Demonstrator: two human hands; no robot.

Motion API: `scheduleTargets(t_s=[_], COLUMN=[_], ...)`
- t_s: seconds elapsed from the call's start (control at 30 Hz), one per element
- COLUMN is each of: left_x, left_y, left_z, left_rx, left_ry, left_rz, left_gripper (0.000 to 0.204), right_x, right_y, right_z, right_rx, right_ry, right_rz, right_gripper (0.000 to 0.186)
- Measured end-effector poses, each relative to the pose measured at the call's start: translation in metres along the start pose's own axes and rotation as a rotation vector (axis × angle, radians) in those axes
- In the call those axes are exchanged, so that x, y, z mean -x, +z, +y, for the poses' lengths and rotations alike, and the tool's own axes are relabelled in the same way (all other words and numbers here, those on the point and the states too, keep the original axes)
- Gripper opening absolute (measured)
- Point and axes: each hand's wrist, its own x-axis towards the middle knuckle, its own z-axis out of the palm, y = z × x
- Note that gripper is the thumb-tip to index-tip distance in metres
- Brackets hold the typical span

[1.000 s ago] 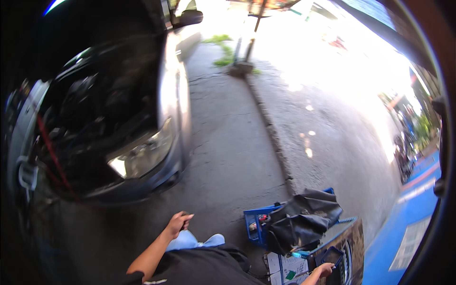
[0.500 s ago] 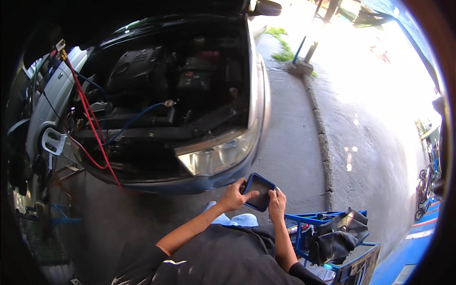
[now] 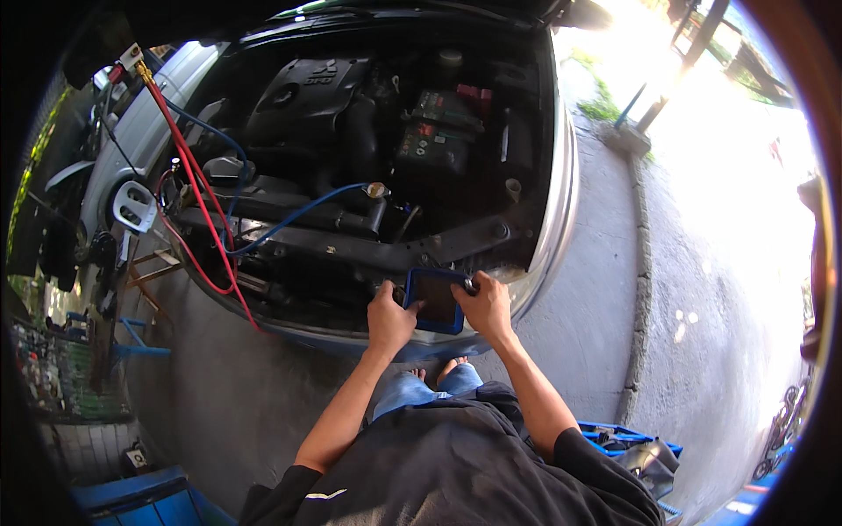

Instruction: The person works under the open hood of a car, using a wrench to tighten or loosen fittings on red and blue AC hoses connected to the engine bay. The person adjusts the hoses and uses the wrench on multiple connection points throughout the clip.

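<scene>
One blue-framed device (image 3: 437, 296), dark-faced, gripped between my left hand (image 3: 389, 321) and right hand (image 3: 486, 307) at the near edge of the engine bay (image 3: 351, 250), already open, a blue hose (image 3: 303, 213) entering farther left; what remains, I cannot tell.

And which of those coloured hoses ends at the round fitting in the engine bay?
The blue hose, curving rightward to that round fitting; the red hoses hang farther left.

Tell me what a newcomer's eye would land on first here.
Probably the open engine bay, upper middle. Bright red hoses hang at its left, and a blue hose crosses its front. Below, the left hand and right hand hold a blue-framed device.
</scene>
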Motion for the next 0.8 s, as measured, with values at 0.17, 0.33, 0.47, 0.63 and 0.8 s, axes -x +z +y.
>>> scheduleTargets(t_s=[0.17,0.33,0.47,0.63,0.8], left_x=[-0.074,-0.137,-0.22,-0.357,-0.429], left_y=[-0.011,-0.01,0.0,0.033,0.049], left_z=[0.034,0.057,0.045,0.038,0.046], left_rx=[-0.066,-0.026,0.016,-0.076,-0.012], left_ry=[0.019,0.048,0.245,0.135,-0.101], left_rz=[0.063,0.143,0.188,0.023,-0.207], left_gripper=[0.04,0.044,0.052,0.061,0.062], right_x=[-0.089,-0.158,-0.222,-0.32,-0.354], right_y=[-0.003,-0.011,-0.016,-0.007,0.013], right_z=[-0.033,-0.056,-0.072,-0.076,-0.043], right_rx=[0.089,0.01,0.05,0.073,0.024], right_ry=[-0.062,-0.073,-0.056,0.09,0.157], right_rz=[-0.004,0.055,0.074,0.027,0.078], right_gripper=[0.03,0.034,0.038,0.056,0.062])
